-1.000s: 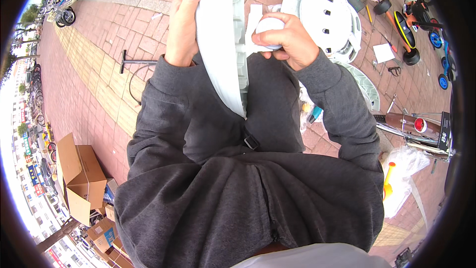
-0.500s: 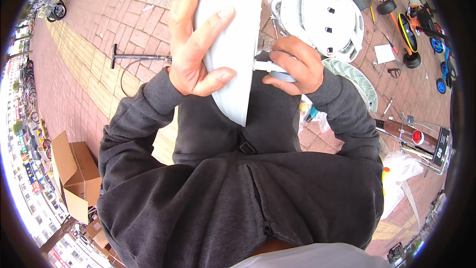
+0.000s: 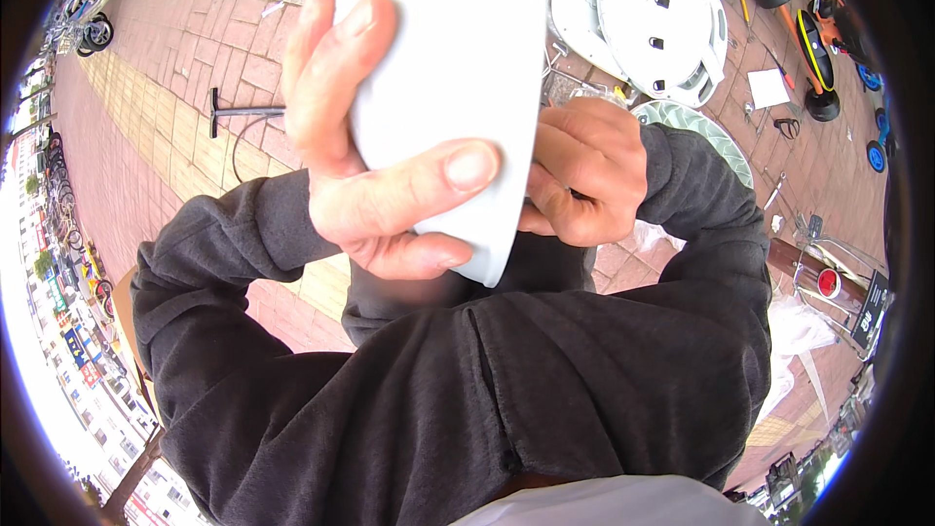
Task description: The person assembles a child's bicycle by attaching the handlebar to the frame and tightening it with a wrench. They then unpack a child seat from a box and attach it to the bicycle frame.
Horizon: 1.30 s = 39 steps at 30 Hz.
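A smooth, pale grey plastic shell (image 3: 448,68) with a curved outline is held up on edge in front of my chest. My left hand (image 3: 380,175) grips it from the left, thumb laid across its face and fingers spread along its rim. On the shell's right side my right hand (image 3: 589,170) is closed, its fingers curled close against the shell's hidden far face. The small grey caster wheel with a white stem, visible in that hand half a second ago, is now covered by fingers and shell.
Beyond my right hand lie a white slotted plastic body (image 3: 575,15) and a ribbed pale green disc (image 3: 706,136) on the brick paving. Farther right are a paper sheet (image 3: 768,89), an orange ride-on toy (image 3: 816,49) and plastic bags (image 3: 799,331). A black T-handled pump (image 3: 243,112) lies left.
The shell has come closer and lower, with its face turned more toward me. My right hand has moved in against it, hiding the caster wheel. My left elbow has swung outward.
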{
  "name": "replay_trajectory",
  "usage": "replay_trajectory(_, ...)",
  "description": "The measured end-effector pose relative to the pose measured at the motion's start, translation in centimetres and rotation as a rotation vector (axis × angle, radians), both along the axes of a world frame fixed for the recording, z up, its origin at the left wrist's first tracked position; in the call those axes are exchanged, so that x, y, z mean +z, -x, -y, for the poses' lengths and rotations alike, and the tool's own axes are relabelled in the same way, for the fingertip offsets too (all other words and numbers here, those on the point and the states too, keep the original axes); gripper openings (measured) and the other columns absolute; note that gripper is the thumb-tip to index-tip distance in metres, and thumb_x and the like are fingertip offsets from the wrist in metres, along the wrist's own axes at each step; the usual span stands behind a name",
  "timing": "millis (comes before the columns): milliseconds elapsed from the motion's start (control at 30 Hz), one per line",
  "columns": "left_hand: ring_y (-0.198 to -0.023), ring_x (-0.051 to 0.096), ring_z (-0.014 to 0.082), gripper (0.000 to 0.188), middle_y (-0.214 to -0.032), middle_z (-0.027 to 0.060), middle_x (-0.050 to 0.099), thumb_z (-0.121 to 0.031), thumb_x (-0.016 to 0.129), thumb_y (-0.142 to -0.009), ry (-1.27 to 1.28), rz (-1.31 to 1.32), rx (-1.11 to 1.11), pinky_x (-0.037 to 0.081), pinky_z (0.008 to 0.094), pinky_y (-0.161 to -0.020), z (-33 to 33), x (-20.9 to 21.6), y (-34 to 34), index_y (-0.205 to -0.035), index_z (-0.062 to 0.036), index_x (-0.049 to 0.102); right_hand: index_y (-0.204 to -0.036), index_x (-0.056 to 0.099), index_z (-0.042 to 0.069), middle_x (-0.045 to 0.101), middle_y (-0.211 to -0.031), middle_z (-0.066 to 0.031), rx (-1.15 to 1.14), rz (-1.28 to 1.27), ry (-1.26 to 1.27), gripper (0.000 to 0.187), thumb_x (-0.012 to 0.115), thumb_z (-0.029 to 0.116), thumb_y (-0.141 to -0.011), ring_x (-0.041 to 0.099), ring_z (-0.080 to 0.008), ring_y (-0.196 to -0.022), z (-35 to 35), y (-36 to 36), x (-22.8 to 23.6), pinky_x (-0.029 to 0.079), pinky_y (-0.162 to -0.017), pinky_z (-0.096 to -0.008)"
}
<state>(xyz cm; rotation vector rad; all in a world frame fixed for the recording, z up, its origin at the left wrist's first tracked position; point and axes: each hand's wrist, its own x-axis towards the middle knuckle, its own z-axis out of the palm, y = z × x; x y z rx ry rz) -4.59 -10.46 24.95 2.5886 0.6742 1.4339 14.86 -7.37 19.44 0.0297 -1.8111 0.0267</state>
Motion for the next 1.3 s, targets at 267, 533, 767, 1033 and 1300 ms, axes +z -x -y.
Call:
replay_trajectory(267,-0.125,0.028,0.0470,0.060,-0.135,0.0325,0.020,-0.050,0.047,-0.085,0.676,0.620,0.172,0.028,0.0537,-0.100,6.4,-6.8,1.3,-0.130,-0.0127,0.038,-0.097,0.058,-0.003,0.054,-0.092,-0.0144,-0.048,0.031,0.523,0.045,0.065,0.037,-0.078,0.057,-0.0251,-0.063,4.2,-0.8,-0.7,0.047,-0.052,-0.0301)
replay_trajectory(533,-0.122,0.032,0.0436,0.065,-0.133,0.0307,0.025,-0.046,0.053,-0.082,1.641,0.809,-0.730,0.031,0.0518,-0.099,8.1,-10.9,5.4,-0.131,-0.0073,0.035,-0.088,0.062,-0.002,0.063,-0.079,-0.0084,-0.576,-0.113,1.611,0.022,0.058,0.020,-0.082,0.059,-0.0197,-0.072,7.9,-8.9,-16.9,0.045,-0.066,-0.0288)
replay_trajectory(767,-0.120,0.037,0.0406,0.071,-0.131,0.0291,0.029,-0.043,0.058,-0.079,1.805,0.821,-0.856,0.034,0.0502,-0.098,4.8,-11.3,4.5,-0.131,-0.0026,0.032,-0.088,0.066,0.011,0.063,-0.085,-0.0153,-1.059,0.694,1.499,0.018,0.056,0.008,-0.074,0.061,-0.0342,-0.082,2.3,-14.7,-36.2,0.050,-0.071,-0.0405)
replay_trajectory(1033,-0.117,0.041,0.0371,0.078,-0.129,0.0274,0.034,-0.040,0.063,-0.076,1.899,0.790,-0.846,0.037,0.0483,-0.097,4.9,-10.7,3.7,-0.131,0.0028,0.028,-0.108,0.062,0.024,0.052,-0.108,-0.0145,-0.860,1.402,1.369,0.033,0.056,0.012,-0.078,0.055,-0.0339,-0.098,-1.6,-9.6,-41.3,0.047,-0.079,-0.0454)
replay_trajectory(1300,-0.103,0.049,0.0321,0.094,-0.114,0.0244,0.044,-0.061,0.055,-0.067,1.385,0.710,-0.856,0.044,0.0467,-0.089,-2.0,-8.1,1.5,-0.131,0.0031,0.031,-0.107,0.059,0.012,0.058,-0.094,-0.0083,-0.132,-0.054,2.121,0.029,0.056,0.013,-0.078,0.057,-0.0226,-0.081,-1.4,-13.8,-35.6,0.047,-0.067,-0.0358)
